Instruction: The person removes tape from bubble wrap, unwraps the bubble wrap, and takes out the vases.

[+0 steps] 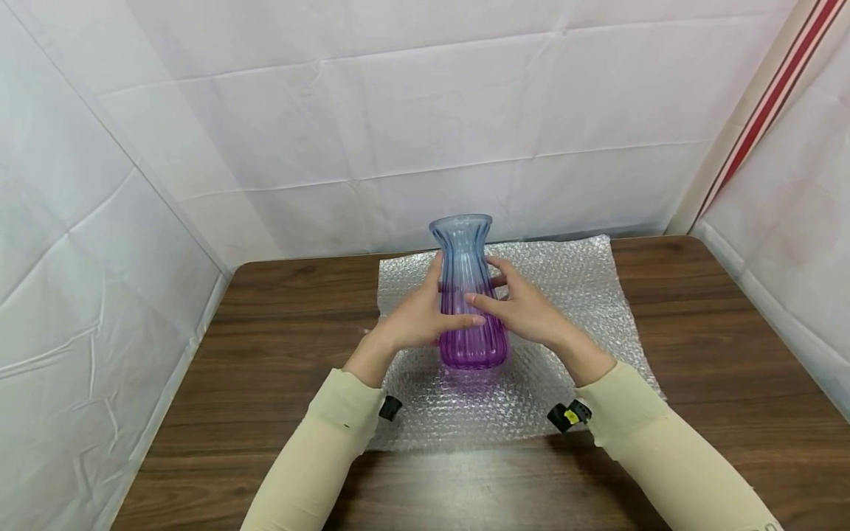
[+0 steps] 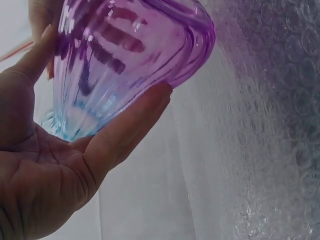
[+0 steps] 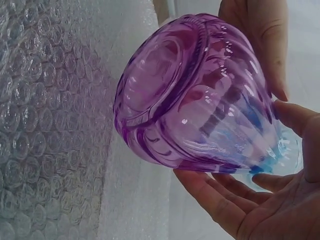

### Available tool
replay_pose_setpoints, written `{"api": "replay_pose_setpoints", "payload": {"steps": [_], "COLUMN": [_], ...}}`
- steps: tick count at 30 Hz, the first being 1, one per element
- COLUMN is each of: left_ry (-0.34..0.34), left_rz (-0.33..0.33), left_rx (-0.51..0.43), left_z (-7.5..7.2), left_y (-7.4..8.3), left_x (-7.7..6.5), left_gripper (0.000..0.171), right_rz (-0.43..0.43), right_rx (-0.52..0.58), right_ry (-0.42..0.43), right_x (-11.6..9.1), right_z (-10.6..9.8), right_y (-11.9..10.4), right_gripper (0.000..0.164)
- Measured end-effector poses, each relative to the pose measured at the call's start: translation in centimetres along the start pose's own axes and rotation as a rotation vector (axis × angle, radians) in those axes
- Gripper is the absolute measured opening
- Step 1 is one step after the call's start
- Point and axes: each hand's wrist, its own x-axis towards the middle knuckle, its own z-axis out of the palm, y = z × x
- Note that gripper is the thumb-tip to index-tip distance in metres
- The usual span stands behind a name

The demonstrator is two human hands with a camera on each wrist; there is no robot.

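A ribbed glass vase (image 1: 473, 332), blue at the neck and purple at the base, is held upright between both hands above a sheet of bubble wrap (image 1: 564, 280). My left hand (image 1: 415, 313) grips its left side, thumb across the front. From the right, my right hand (image 1: 531, 306) grips it too, its thumb on the front and fingers behind. The vase's purple base (image 3: 155, 85) shows in the right wrist view, apart from the wrap. In the left wrist view, the left fingers (image 2: 130, 122) lie along the glass.
The bubble wrap lies flat on a dark wooden table (image 1: 285, 354). White sheeting (image 1: 372, 125) hangs behind and at both sides, with a red stripe (image 1: 773, 110) at the right corner. Black straps (image 1: 569, 415) sit at the wrists.
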Motion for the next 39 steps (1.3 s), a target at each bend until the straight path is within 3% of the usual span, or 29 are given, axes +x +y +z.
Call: {"api": "replay_pose_setpoints", "payload": {"steps": [14,23,39], "left_ry": [0.059,0.122,0.217], "left_rz": [-0.006,0.034,-0.027], "left_rx": [0.042,0.034,0.068], "left_z": [0.09,0.43,0.91], "left_y": [0.57,0.52,0.25], "left_x": [-0.09,0.20,0.27], "left_gripper": [0.138,0.115,0.115], "right_rz": [-0.067,-0.126,-0.187], "right_rx": [-0.003,-0.014,0.044], "right_ry": [0.035,0.091,0.171], "right_x": [-0.02,0.19,0.52], "right_z": [0.29,0.51,0.94], "right_y": [-0.26,-0.42,-0.15], "right_gripper": [0.099,0.093,0.090]}}
